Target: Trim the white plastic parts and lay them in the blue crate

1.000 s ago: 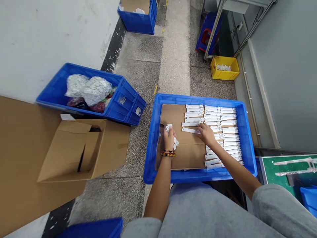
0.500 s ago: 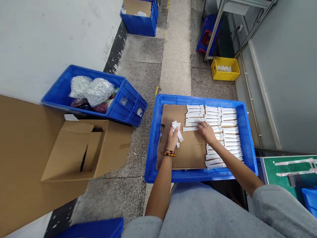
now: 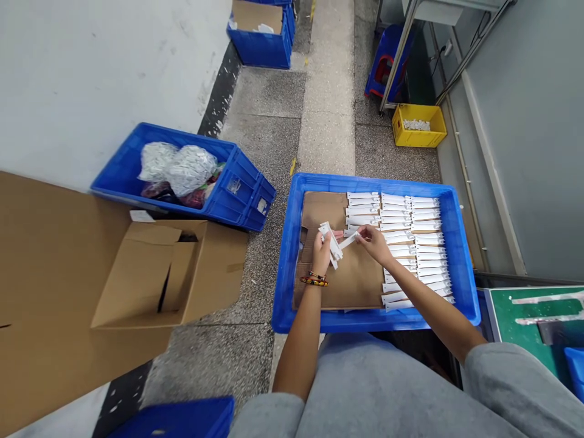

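A blue crate (image 3: 283, 255) holds a cardboard sheet (image 3: 351, 286) with columns of white strips (image 3: 429, 240) lying side by side on its middle and right parts. Over the sheet's left part, my left hand (image 3: 323, 249) grips a loose bundle of white strips (image 3: 333, 246), its fingers partly hidden by them. My right hand (image 3: 371, 242) is just to the right, pinching the end of a single white strip (image 3: 349, 239) that slants down-left to the bundle.
An open cardboard box (image 3: 191, 286) and a blue bin (image 3: 219, 176) with plastic bags stand at left. Farther off are a yellow crate (image 3: 420, 139) and another blue bin (image 3: 260, 48). A green board (image 3: 524, 310) lies at right.
My right hand has moved off the end of the laid strips toward my left hand and now pinches a strip at the bundle. The view has shifted slightly.
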The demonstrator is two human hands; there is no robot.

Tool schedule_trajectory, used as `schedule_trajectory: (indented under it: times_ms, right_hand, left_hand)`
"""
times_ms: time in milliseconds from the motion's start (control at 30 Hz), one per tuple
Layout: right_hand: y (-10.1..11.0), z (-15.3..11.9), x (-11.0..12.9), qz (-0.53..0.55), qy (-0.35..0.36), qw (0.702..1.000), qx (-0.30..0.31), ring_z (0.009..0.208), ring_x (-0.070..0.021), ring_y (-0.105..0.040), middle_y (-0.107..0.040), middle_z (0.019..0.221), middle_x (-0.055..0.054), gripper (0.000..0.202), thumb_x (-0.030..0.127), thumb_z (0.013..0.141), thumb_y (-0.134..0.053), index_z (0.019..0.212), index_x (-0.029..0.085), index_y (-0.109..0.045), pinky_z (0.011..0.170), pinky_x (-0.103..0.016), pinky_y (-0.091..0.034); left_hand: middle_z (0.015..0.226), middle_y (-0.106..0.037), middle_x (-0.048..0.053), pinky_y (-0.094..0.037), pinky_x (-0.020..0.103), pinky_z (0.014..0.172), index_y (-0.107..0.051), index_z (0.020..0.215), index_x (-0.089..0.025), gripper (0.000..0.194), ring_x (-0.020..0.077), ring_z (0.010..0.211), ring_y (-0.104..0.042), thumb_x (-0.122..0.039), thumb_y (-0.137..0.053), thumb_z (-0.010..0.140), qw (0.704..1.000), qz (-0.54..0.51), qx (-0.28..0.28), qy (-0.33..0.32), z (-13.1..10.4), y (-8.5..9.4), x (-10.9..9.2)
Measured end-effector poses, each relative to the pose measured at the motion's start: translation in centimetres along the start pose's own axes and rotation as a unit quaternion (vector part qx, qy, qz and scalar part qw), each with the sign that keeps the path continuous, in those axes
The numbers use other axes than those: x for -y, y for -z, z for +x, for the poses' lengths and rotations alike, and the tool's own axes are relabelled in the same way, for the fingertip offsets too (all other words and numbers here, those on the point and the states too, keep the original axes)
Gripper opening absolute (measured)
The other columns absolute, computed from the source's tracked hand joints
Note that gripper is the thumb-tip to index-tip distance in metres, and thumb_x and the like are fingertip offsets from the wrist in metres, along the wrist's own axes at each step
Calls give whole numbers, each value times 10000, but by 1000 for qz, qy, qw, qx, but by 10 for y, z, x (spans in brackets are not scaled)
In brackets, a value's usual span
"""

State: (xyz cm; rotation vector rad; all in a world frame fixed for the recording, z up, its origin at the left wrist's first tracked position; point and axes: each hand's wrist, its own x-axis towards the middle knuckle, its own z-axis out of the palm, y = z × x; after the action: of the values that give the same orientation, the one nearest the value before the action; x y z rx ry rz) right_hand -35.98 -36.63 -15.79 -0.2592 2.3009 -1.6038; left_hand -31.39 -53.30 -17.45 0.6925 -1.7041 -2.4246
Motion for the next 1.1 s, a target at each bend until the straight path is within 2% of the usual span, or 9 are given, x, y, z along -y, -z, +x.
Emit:
schedule_trajectory:
  times_ms: [133,233,333,467,600,733,833,1000,1100]
  right_hand:
    - [18,-14,-14,-28,5,999,-19,687,-171,-628,-634,766,-6,132,332,807,-571,861,219,-530,693,-322,-524]
    - [28,-17,-19,-78,42,996,-22,773,-181,-639,-657,862,-27,80,245,830,-502,871,212,-563,748,-330,-526]
    - [33,-12,-16,-152,117,982,6,928,-208,-631,-673,982,-54,206,118,831,-422,907,202,-594,850,-372,-514]
    - [28,-10,-1,-359,188,913,51,1106,-259,-533,-594,1222,-108,393,7,813,-435,1113,197,-604,967,-437,-449]
    - [-1,-22,15,-467,156,863,116,1035,-276,-542,-566,1171,-137,409,206,853,-623,1252,191,-534,861,-406,-496]
    - [-37,-34,23,-495,96,850,151,1005,-264,-561,-584,1106,-142,349,402,919,-555,1168,158,-550,786,-363,-521]
    - [-50,-46,23,-510,87,836,184,991,-240,-564,-592,1076,-134,203,324,966,-474,1043,168,-578,753,-320,-521]
    - [-38,-68,12,-499,149,821,234,962,-210,-572,-600,1071,-112,174,152,965,-422,1005,176,-590,731,-287,-508]
    - [-21,-72,2,-443,164,853,224,911,-183,-584,-602,1065,-86,207,90,932,-436,1048,177,-583,736,-275,-500]
  left_hand:
    - [738,-655,11,-514,262,599,-539,895,-204,416,149,647,-660,-572,-639,726,991,-63,-121,12,2,8,-4]
    - [602,-580,-43,-389,192,429,-568,925,-174,481,81,438,-523,-586,-668,696,983,-83,-165,11,1,12,-10]
    - [517,-530,-65,-264,175,362,-600,922,-147,513,52,361,-412,-586,-696,675,984,-92,-152,15,-1,11,-13]
    - [511,-529,-58,-260,179,369,-606,869,-141,503,50,369,-411,-596,-696,675,987,-90,-128,30,-1,8,-13]
    - [555,-563,-36,-273,186,372,-602,854,-147,497,60,391,-439,-616,-653,696,989,-97,-111,34,-1,8,-10]
    - [581,-560,-42,-310,184,386,-606,868,-147,490,57,408,-455,-587,-688,667,988,-104,-103,44,0,9,-8]
    - [620,-568,-39,-354,186,404,-610,919,-155,518,63,434,-489,-593,-701,658,988,-98,-108,48,0,10,-7]
    - [612,-535,-49,-385,190,413,-623,983,-171,517,72,447,-507,-606,-667,708,995,-70,-51,56,0,7,-7]
    - [606,-536,-47,-382,187,413,-629,954,-166,477,74,452,-517,-569,-689,706,997,-50,4,67,-1,4,-7]
